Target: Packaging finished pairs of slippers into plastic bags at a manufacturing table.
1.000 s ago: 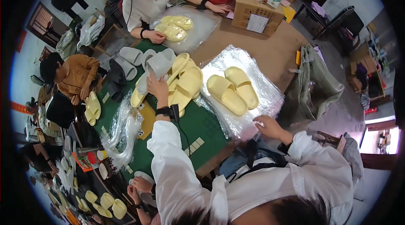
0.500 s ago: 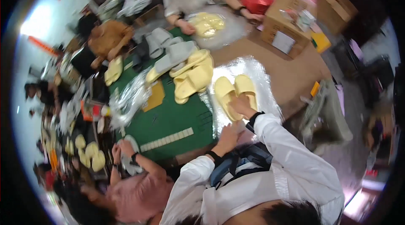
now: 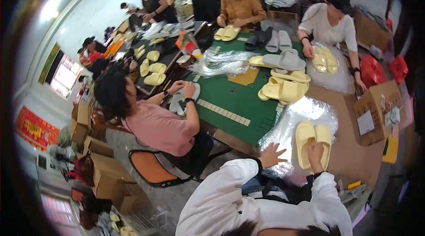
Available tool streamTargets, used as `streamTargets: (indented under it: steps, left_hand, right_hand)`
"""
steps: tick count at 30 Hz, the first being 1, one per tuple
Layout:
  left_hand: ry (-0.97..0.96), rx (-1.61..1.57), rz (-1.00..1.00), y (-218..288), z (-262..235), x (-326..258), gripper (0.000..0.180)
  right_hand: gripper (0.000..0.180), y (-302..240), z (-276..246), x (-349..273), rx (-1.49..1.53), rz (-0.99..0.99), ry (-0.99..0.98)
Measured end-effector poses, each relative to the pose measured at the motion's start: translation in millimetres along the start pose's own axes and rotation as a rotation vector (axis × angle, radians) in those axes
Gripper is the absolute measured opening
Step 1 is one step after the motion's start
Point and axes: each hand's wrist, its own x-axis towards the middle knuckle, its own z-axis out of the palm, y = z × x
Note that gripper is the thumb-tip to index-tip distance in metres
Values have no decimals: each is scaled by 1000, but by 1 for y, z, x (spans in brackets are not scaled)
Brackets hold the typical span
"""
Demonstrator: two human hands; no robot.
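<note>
A pair of pale yellow slippers (image 3: 312,142) lies side by side on a clear plastic bag (image 3: 301,116) spread on the brown table. My right hand (image 3: 315,150) rests on the near ends of the slippers, fingers pressing down. My left hand (image 3: 272,155) lies flat with spread fingers on the plastic bag's near left edge and holds nothing. White sleeves cover both my forearms.
A pile of yellow slippers (image 3: 283,87) and grey slippers (image 3: 283,61) lies on the green mat (image 3: 239,98). A person in pink (image 3: 155,123) sits at my left. Others work around the table. A cardboard box (image 3: 376,112) stands to the right, red baskets (image 3: 380,70) beyond it.
The view has swung sharply left. My left hand has come back from the slipper pile to the bag's near edge. My right hand has settled on the slipper pair.
</note>
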Motion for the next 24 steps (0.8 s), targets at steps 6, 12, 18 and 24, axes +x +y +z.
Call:
streamTargets:
  steps: [6, 12, 18, 24]
  left_hand:
    - [-125, 98, -81, 11, 3, 15, 35]
    - [-127, 137, -157, 9, 28, 27, 35]
    - [185, -293, -364, 6, 73, 34, 55]
    - [141, -175, -352, 6, 75, 36, 55]
  right_hand:
    - [31, 26, 15, 1, 54, 205, -415]
    - [37, 27, 30, -5, -165, 54, -272]
    - [23, 21, 4, 0, -168, -12, -184]
    - [25, 15, 11, 9, -203, -158, -25]
